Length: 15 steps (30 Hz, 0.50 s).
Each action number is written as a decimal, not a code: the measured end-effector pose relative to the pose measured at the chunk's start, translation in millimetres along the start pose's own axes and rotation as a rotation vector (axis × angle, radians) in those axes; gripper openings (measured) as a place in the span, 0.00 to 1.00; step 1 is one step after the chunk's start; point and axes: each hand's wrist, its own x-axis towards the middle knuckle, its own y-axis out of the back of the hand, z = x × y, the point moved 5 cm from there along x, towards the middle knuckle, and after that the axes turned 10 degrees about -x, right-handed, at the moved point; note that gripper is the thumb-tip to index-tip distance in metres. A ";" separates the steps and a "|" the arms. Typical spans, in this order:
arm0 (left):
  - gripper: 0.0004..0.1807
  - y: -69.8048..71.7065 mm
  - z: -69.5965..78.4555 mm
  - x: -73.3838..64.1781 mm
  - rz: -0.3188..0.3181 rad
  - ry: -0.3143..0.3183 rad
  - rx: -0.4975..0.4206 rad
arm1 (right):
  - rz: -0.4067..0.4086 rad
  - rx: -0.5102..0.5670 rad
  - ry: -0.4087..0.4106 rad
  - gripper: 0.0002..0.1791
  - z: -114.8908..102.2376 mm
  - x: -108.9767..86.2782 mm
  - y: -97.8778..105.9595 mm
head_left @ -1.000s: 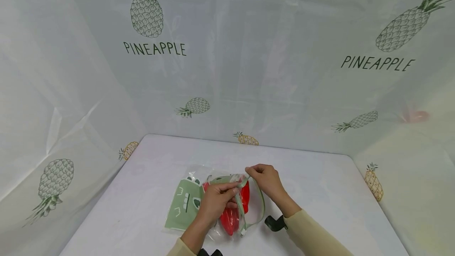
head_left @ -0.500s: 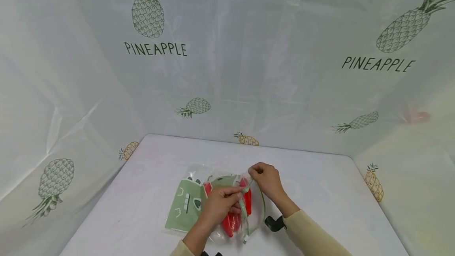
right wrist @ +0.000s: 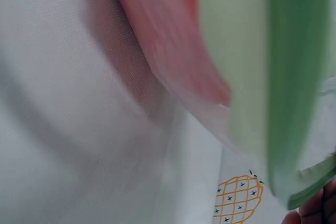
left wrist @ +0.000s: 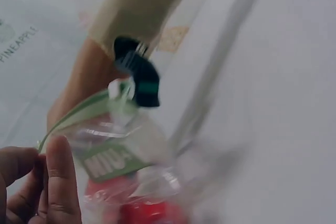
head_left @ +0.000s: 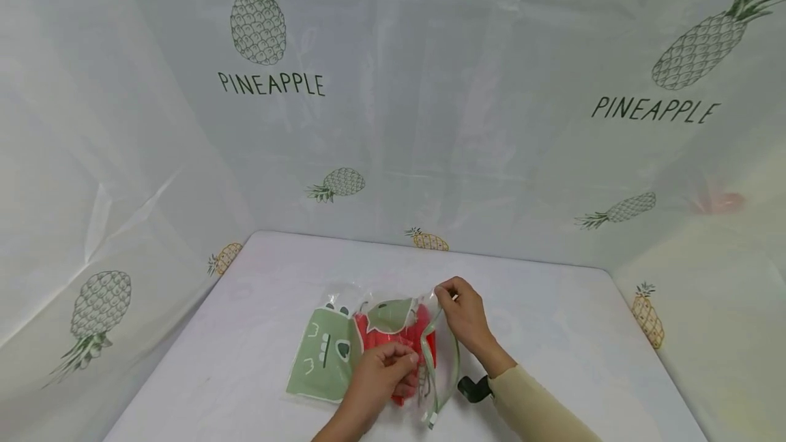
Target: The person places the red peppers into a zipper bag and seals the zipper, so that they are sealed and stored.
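Note:
A clear plastic zip bag (head_left: pixel 393 316) with a green cartoon print holds red pepper-shaped things (head_left: pixel 371 336) with thin stems. Its green zip strip (head_left: pixel 428 360) runs along the right side, with a white slider (head_left: pixel 432 420) at the near end. My right hand (head_left: pixel 462 311) pinches the far corner of that side. Thumb and fingertips of my left hand (head_left: pixel 382 380) are close together just left of the strip; whether they grip any plastic is unclear. In the left wrist view, the left fingers (left wrist: pixel 60 182) overlap the strip's end (left wrist: pixel 89 107).
A green panel with a printed face (head_left: pixel 319 357) lies left of the peppers; whether it is a separate bag I cannot tell. All this rests on a white table (head_left: pixel 202 360). A pineapple-printed sheet (head_left: pixel 460 121) surrounds it. A black wrist mount (head_left: pixel 474 389) sits by the right sleeve.
My left hand has moved nearer to me, away from where it pinched the strip. My right hand has shifted slightly right and away from me, still at the corner.

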 end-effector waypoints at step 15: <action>0.29 -0.6 -78.0 -40.5 -0.282 0.443 0.145 | 0.078 0.112 -0.055 0.07 0.9 4.7 -0.2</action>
